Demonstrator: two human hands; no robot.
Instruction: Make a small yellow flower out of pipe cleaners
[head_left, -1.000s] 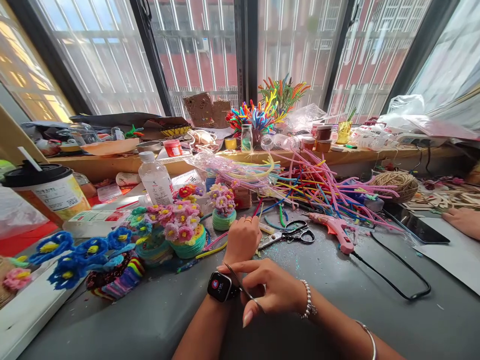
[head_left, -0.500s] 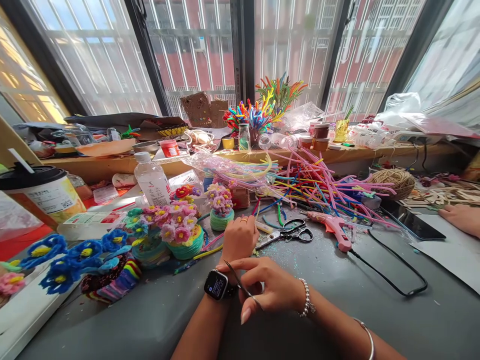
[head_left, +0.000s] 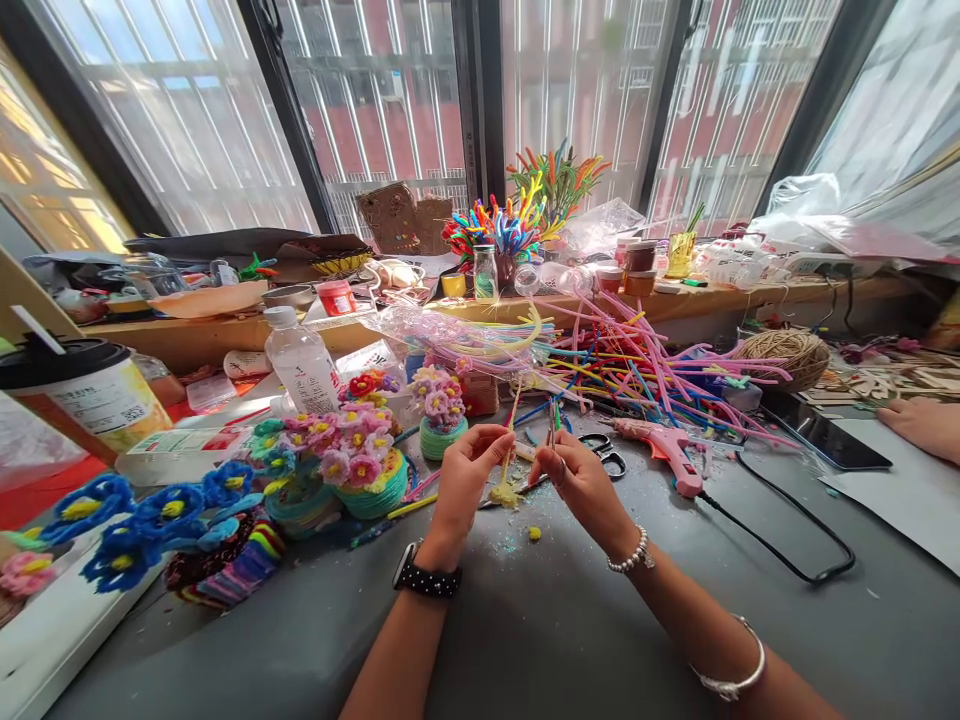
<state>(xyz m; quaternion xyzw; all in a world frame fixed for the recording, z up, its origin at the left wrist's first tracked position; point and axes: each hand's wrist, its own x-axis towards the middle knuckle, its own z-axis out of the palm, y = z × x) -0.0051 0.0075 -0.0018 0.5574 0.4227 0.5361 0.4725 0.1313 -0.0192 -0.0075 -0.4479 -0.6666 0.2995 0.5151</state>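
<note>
My left hand (head_left: 471,475) is closed, pinching the stem of a pale yellow pipe-cleaner flower (head_left: 505,493). Its blossom hangs downward, and the thin stem points up past my fingertips. Just to the right, my right hand (head_left: 581,485) is closed around slim metal tweezers (head_left: 553,420), tips pointing up and away from me. A small yellow pipe-cleaner ball (head_left: 534,534) lies on the grey table below both hands. Black-handled scissors (head_left: 611,460) rest behind my right hand, which partly covers them.
To the right lies a pink glue gun (head_left: 664,450) with its black cord. Loose pipe cleaners (head_left: 637,370) are heaped behind. Finished flower pots (head_left: 367,490) stand on the left. A phone (head_left: 829,435) and another person's hand (head_left: 919,425) are at the far right.
My right hand has moved from over my left wrist to beside my left hand, turning the tweezers upright. My left wrist has rotated, and the yellow flower now shows in its fingers.
</note>
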